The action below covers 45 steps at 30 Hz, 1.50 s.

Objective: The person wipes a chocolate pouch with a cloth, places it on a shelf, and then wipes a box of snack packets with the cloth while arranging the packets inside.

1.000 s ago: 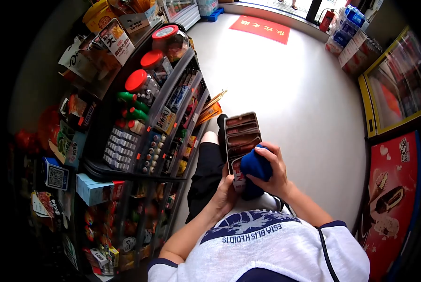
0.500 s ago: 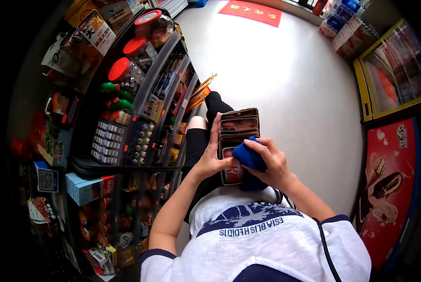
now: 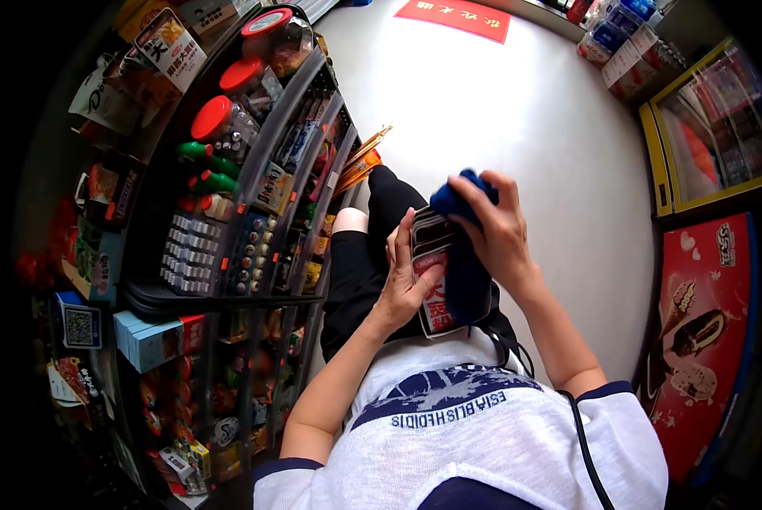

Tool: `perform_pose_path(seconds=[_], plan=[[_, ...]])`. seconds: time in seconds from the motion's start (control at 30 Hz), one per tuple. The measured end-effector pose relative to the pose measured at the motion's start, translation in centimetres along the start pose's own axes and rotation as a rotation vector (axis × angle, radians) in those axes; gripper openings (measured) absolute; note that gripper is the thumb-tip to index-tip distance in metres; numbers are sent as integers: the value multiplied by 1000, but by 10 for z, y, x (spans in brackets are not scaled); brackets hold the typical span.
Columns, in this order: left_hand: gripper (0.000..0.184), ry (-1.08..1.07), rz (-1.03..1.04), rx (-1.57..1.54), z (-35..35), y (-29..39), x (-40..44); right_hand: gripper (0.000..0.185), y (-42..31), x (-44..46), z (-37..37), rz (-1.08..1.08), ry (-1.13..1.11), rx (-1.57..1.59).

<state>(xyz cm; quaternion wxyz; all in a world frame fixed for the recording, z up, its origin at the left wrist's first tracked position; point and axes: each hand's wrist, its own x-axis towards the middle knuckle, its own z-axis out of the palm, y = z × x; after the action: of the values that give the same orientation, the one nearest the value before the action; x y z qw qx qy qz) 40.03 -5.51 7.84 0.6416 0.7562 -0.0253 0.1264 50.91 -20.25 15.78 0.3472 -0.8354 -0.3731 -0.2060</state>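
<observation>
Right of the rack [image 3: 211, 305], the left hand [image 3: 405, 280] reaches forward, forearm slanting inward, and grips the box [image 3: 437, 321] on its rack-facing side, with the thumb pressed across its face. The right hand [image 3: 502, 231], farther from the rack, is lifted at the box's far end, wrist above the elbow, fingers curled around a bunched blue cloth [image 3: 468, 285]. The box itself sits tilted over the person's lap, apart from the rack; it is dark with pale edges, shows narrow slots toward its far end and carries a red-and-white panel with large characters nearer the person. The cloth's loose length hangs along the side away from the rack, hiding much of it.
</observation>
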Motion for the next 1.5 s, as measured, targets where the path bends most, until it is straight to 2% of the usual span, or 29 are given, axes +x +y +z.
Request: perform_pose_path(seconds=[0.1, 0.2, 0.23, 0.27, 0.33, 0.4, 0.47, 0.6, 0.67, 0.77, 0.87, 0.9, 1.0, 1.03, 1.07, 1.17, 1.4, 1.43, 1.5], plan=[[89, 9, -28, 67, -1, 5, 6, 52, 16, 13, 8, 108, 106, 86], [85, -28, -30, 151, -4, 5, 4, 54, 10, 11, -8, -81, 174, 219], [87, -24, -24, 178, -6, 1, 4, 59, 9, 7, -10, -196, 60, 258], [89, -21, -36, 133, -7, -2, 3, 55, 2, 2, -11, -234, -122, 214], [93, -19, -60, 40, -8, -7, 1, 49, -6, -17, 2, -264, -298, 34], [107, -87, -114, 42, -10, -10, 0, 45, -3, -28, -2, -265, -358, 5], [111, -75, -20, 153, -8, -5, -2, 49, -10, -33, -14, -248, -413, 45], [114, -94, -42, 10, -5, -5, -3, 57, -9, -43, -31, -217, -501, 53], [116, -111, -15, 55, -4, 2, -1, 49, -17, -38, -45, -203, -523, -5], [118, -138, -12, 59, -6, 4, 0, 36, -10, -27, -65, -88, -704, -158], [120, -154, -10, 76, -10, 4, 3, 27, -3, -7, -79, -161, -731, -333], [120, -148, -12, 74, -11, 3, 3, 31, -9, 1, -83, -164, -759, -373], [119, -137, -52, 47, -16, 1, 2, 42, -24, 17, -68, -289, -385, -142], [118, -136, -71, 34, -17, -1, 0, 57, -23, 18, -54, -325, -373, -22], [115, -145, -119, 25, -14, -6, 0, 54, -18, 15, -36, -403, -356, -13], [108, -131, -60, 63, -18, -5, -1, 51, -1, 5, -11, -392, -471, -43], [113, -221, 12, 116, -21, -5, 3, 46, 18, 2, -55, -284, -583, -265], [113, -232, 38, 167, -22, -2, 5, 37, 21, 0, -57, -291, -565, -273], [113, -251, 89, 268, -22, 6, 8, 36, 19, -4, -66, -228, -608, -282]])
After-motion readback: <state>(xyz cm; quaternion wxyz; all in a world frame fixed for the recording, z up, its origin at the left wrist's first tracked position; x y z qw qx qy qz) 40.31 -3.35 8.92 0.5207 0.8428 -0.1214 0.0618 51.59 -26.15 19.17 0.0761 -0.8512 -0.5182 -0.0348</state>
